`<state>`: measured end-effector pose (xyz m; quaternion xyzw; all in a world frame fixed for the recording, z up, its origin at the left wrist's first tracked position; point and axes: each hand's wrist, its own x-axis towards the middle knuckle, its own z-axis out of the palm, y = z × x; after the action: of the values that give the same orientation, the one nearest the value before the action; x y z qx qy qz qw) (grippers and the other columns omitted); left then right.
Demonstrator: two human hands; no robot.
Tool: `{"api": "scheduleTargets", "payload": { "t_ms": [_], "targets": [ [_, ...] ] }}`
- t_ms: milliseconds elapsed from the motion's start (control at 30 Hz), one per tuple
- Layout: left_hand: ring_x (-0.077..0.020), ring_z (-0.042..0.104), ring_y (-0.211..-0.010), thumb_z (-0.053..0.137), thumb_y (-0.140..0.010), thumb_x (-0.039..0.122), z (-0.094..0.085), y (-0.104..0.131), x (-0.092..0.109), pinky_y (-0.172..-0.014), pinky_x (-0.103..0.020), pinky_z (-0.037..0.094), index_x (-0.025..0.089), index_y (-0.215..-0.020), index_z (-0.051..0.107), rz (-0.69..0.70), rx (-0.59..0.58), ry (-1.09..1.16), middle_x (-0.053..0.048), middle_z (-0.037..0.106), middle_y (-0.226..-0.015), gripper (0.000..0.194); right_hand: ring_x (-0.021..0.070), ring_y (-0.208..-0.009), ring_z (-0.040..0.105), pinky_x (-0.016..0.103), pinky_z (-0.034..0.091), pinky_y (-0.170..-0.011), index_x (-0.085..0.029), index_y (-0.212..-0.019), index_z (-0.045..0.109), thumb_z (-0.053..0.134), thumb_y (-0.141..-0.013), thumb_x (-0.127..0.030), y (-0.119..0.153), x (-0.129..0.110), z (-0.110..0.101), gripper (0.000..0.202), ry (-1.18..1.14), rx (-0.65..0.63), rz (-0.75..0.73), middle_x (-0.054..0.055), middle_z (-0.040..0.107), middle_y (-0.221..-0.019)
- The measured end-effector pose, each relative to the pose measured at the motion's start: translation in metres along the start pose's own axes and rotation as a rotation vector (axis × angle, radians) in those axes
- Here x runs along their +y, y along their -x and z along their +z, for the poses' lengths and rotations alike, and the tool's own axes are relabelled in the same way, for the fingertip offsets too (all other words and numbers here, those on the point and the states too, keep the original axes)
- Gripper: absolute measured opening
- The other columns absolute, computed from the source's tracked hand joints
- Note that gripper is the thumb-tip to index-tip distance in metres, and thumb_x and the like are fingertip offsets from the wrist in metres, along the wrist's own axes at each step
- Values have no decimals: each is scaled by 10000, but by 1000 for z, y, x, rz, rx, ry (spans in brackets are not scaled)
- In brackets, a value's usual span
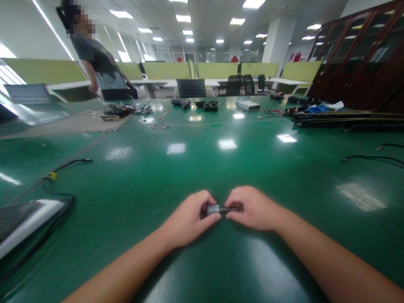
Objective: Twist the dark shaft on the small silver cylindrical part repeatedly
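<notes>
Just above the green table top [176,185], my two hands meet around a small metal part. My left hand [192,219] is closed, with thumb and fingers around a silver-grey cylinder [213,209]. Out of the cylinder's right side runs a thin dark ribbed rod [226,210], lying level. My right hand [252,209] pinches the rod's far end between thumb and fingers. Whether cylinder and rod are one piece or two I cannot tell. The cylinder's left end and the rod's right end are partly hidden by my fingers.
At the left lie a black cable [71,202] and a flat white-edged device [47,208]. Cable ends [372,157] reach in from the right. Along the far side are a power drill [181,103], a silver box [248,104] and long dark bars [347,120]. A person [97,54] stands back left.
</notes>
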<state>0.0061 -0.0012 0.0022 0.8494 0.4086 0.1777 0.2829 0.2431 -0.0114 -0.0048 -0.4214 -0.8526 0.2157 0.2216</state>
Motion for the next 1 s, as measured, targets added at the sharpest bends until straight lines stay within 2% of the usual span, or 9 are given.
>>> {"api": "scheduleTargets", "payload": {
  "t_ms": [533, 733, 1000],
  "targets": [
    [-197, 587, -809, 673, -893, 341, -1, 2, -2, -714, -308, 434, 200, -951, 613, 12, -13, 13, -20, 635, -896, 164, 120, -665, 602, 230, 440, -617, -194, -844, 754, 734, -758, -179, 6, 10, -14, 89, -55, -56, 79, -6, 679, -763],
    [-195, 586, -802, 678, -892, 349, -1, 3, -5, -710, -308, 432, 199, -946, 614, 6, -16, 10, -17, 636, -895, 172, 126, -666, 611, 230, 444, -606, -186, -810, 754, 746, -734, -193, 9, 18, -24, 76, -31, -86, 169, -1, 686, -762],
    [-192, 592, -803, 683, -887, 340, -3, 3, -4, -713, -307, 437, 200, -949, 615, 12, -9, 16, -11, 639, -895, 167, 133, -693, 619, 237, 453, -627, -188, -823, 761, 746, -743, -204, 8, 16, -23, 82, -46, -91, 151, 8, 695, -789]
  ]
}}
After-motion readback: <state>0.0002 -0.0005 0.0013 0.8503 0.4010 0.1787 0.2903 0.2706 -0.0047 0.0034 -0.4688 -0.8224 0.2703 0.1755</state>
